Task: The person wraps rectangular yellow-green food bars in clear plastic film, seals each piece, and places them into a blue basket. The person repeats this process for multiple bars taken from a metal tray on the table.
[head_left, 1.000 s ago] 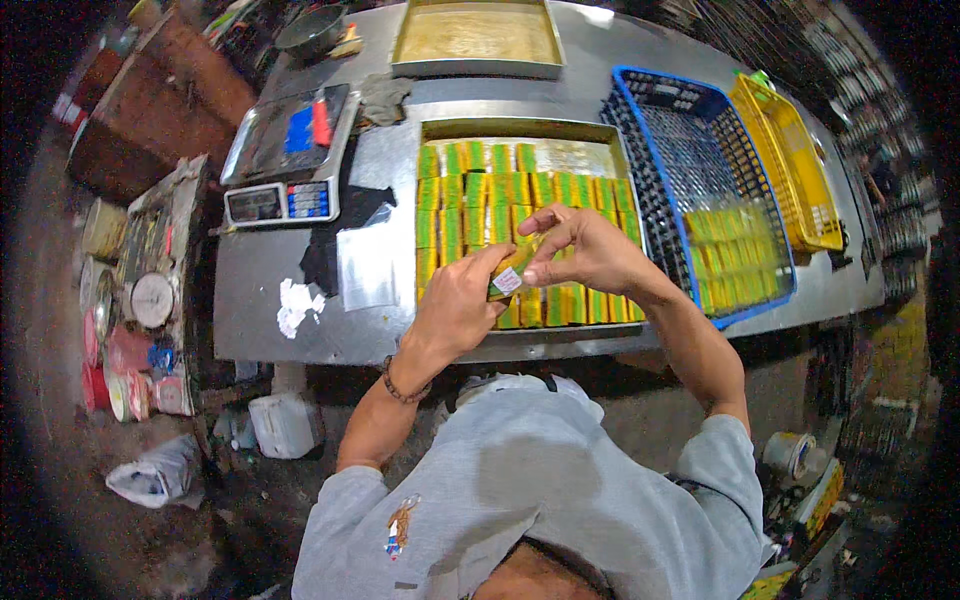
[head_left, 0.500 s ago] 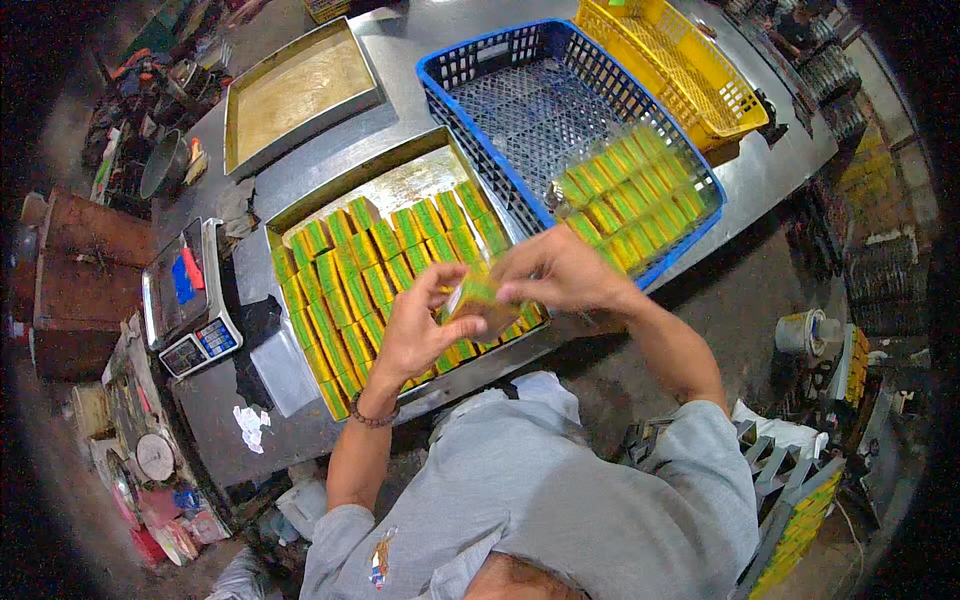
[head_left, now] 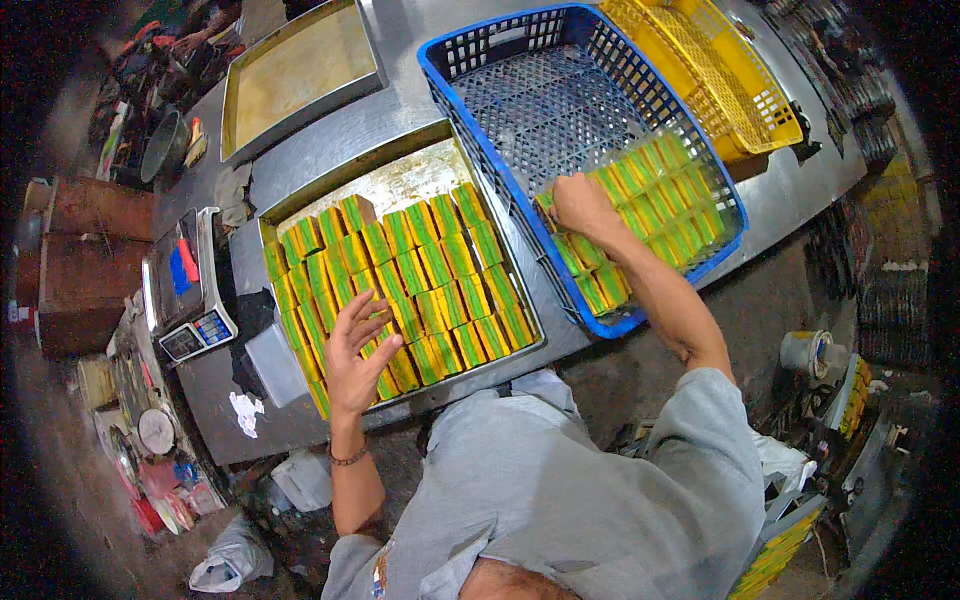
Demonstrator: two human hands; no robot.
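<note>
Hovering over the shallow rectangular metal tray (head_left: 405,178), the left hand (head_left: 357,355) was loosely open, fingers spread, apparently empty. Beneath it, green-and-yellow layered blocks (head_left: 432,262) stood in tight rows, probably packed so they propped one another. Farther off, the right hand (head_left: 583,207) curled its fingers above glossy similar blocks (head_left: 660,190) in the blue plastic lattice crate (head_left: 545,100), set beside the tray seemingly for easy reach; whether it gripped one was hidden.

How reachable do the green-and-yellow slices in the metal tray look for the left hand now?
Probably yes: the left hand is over the metal tray, open and seemingly empty, and nothing else seems to cover the slices around it. The right hand is away at the blue crate.
</note>
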